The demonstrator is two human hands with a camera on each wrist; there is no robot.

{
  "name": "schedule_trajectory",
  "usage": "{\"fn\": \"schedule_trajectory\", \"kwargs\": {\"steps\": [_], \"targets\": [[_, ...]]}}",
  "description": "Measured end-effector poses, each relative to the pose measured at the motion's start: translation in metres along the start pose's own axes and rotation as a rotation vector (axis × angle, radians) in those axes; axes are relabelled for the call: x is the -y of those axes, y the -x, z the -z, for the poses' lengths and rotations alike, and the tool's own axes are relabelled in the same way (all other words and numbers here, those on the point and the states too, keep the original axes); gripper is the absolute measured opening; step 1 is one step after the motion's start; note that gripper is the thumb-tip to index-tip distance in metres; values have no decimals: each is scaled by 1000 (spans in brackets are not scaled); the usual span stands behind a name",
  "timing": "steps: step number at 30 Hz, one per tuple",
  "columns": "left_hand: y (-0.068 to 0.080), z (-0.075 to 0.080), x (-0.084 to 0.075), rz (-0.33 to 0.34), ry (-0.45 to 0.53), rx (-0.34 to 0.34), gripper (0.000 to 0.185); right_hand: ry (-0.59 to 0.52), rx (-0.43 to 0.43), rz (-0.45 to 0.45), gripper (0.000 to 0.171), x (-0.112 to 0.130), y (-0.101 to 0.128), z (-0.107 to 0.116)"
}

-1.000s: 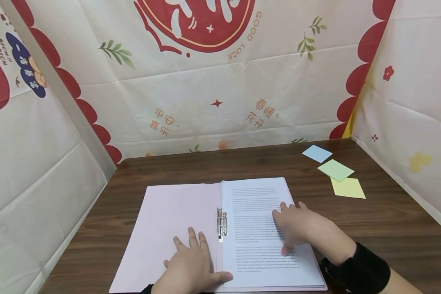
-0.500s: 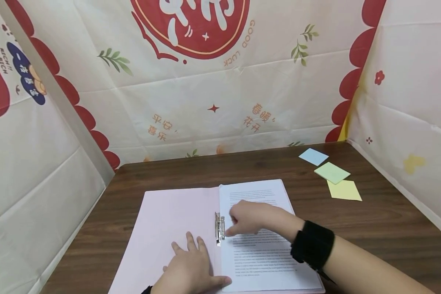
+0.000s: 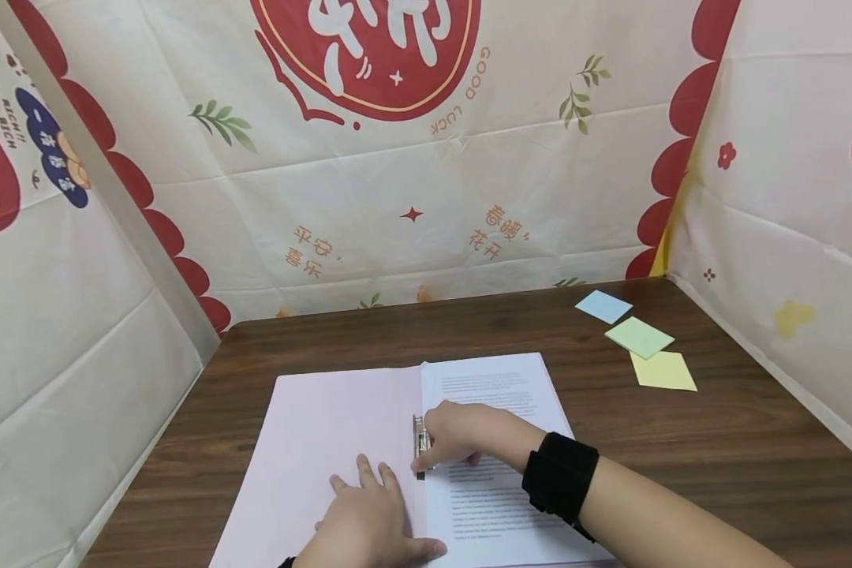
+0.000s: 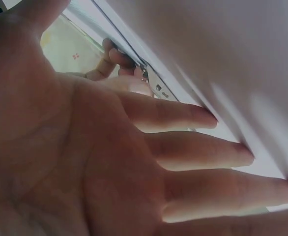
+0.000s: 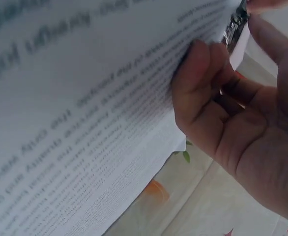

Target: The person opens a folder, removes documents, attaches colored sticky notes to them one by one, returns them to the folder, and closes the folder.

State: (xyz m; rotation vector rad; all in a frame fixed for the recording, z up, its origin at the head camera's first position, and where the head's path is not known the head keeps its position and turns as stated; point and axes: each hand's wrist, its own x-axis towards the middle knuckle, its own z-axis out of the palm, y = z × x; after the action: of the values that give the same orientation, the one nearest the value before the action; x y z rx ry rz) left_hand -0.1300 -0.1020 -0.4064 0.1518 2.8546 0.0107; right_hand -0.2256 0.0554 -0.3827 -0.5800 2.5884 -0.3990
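A pink clip folder (image 3: 334, 418) lies spread flat on the table, with printed sheets (image 3: 483, 505) on its right half. My left hand (image 3: 365, 513) rests on the bare left cover, fingers spread, its thumb across the sheets' inner edge. At the spine, my right hand (image 3: 457, 430) has its thumb and curled fingers at the metal clip (image 3: 418, 434), covering part of it. The right wrist view shows the thumb reaching the clip (image 5: 235, 27) while the bent fingers (image 5: 195, 64) lie against the printed page.
Blue (image 3: 603, 306), green (image 3: 639, 338) and yellow (image 3: 663, 371) sticky notes lie at the back right of the dark wooden table (image 3: 184, 442). Patterned white cloth (image 3: 369, 181) stands behind and along both sides.
My right hand has moved left from the sheets' right part to the clip, its fingers curling. My left hand has stayed on the cover. The head view has shifted slightly.
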Motion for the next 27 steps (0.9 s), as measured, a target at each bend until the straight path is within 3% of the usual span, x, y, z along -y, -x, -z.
{"fn": "schedule_trajectory", "kwargs": {"steps": [7, 19, 23, 27], "targets": [[-1, -3, 4, 13, 43, 20, 136, -58, 13, -22, 45, -3, -5, -3], [-1, -1, 5, 8, 21, 15, 134, -172, -45, -118, 49, 1, -12, -3], [-1, 0, 4, 9, 38, 13, 135, -192, -31, -162, 52, 2, -13, -1], [-2, -1, 2, 11, 38, 8, 135, -249, 4, -134, 44, -2, -12, 2]]}}
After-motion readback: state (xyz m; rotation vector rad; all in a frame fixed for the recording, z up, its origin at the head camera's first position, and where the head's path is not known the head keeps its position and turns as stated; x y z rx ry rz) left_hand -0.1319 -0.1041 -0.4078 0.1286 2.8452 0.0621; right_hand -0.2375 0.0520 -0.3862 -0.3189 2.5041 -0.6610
